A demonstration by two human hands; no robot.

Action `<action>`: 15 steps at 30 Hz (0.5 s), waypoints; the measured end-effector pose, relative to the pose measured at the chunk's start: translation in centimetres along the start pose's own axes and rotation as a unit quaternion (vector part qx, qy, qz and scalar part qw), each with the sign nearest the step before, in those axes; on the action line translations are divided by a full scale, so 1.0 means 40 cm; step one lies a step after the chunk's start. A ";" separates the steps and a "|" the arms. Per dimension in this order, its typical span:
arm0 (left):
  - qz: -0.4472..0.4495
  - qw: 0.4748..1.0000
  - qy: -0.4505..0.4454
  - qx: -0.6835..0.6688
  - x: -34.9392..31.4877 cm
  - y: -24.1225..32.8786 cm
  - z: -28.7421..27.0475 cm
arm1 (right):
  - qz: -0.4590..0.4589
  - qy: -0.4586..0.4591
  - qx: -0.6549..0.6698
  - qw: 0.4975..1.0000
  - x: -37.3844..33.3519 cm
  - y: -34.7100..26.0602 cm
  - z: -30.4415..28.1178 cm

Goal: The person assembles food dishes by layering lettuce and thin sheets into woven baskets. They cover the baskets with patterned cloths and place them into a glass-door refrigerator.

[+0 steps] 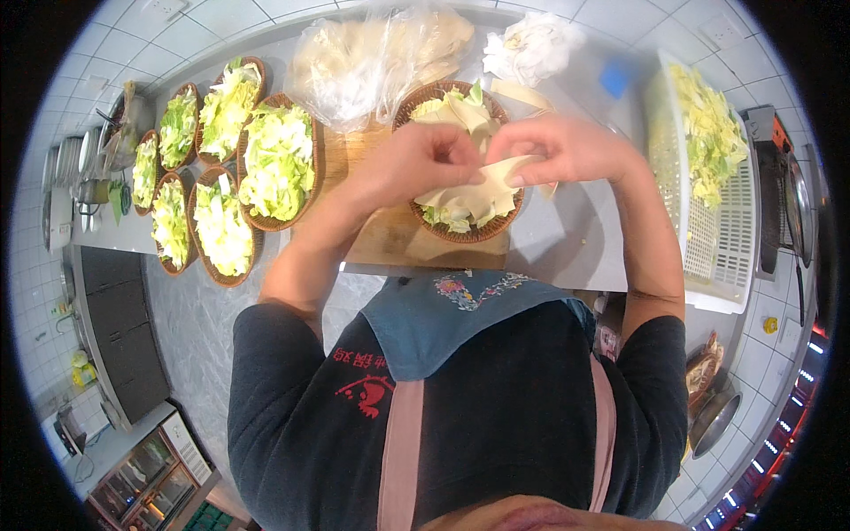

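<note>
Beige sheet (482, 199) was pinched in both hands over a wicker basket (462, 236)

Taking that basket as the middle of a clock, the sheet lay over its six o'clock half, on top of yellow-green leaves (453, 218). The left hand (425, 159) had thumb and fingertips drawn narrow on the sheet's upper edge; the right hand (567, 152) gripped its one o'clock end between thumb and fingers.

Judging by how things lay, this basket was partway done: the leaves were in, another beige piece (469, 111) rested toward twelve, and the pinched one was not yet let go. Six other baskets (282, 164), gathered between eight and ten o'clock, held leaves with no beige visible on them, so that layer seemed to be lacking there. Plenty of stock remained: a clear plastic bag (381, 57) of beige sheets sat at eleven, and a white crate (708, 257) with more leaves stood at three.

A wooden board (443, 257) lay mostly under the basket, on a grey worktop (580, 243). At one o'clock was a crumpled white bundle (531, 49), at two a small blue object (614, 78) too blurred to identify. White wall tiles (230, 18) ran behind. Dark cabinets (124, 327) and grey floor (212, 310) showed toward eight, a round metal pan (715, 420) between four and five.
</note>
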State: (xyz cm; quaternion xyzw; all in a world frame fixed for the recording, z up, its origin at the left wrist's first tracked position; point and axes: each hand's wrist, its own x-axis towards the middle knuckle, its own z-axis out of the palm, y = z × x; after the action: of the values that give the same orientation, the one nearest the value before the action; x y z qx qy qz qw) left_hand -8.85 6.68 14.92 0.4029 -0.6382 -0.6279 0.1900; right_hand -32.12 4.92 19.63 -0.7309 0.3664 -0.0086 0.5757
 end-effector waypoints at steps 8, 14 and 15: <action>0.005 0.992 0.081 -0.092 -0.083 -0.141 0.073 | -0.046 0.065 0.068 0.994 0.026 0.183 -0.064; -0.013 0.985 0.114 -0.130 -0.092 -0.145 0.105 | -0.031 0.173 0.047 0.983 0.071 0.196 -0.065; -0.005 0.986 0.123 -0.116 -0.091 -0.147 0.108 | -0.037 0.192 0.029 0.980 0.077 0.197 -0.065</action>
State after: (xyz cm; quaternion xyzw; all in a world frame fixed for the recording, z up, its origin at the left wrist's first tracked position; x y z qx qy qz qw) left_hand -8.28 12.89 9.67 0.4552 -0.5309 -0.6444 0.3094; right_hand -35.13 0.52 12.55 -0.7115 0.4427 -0.1807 0.5149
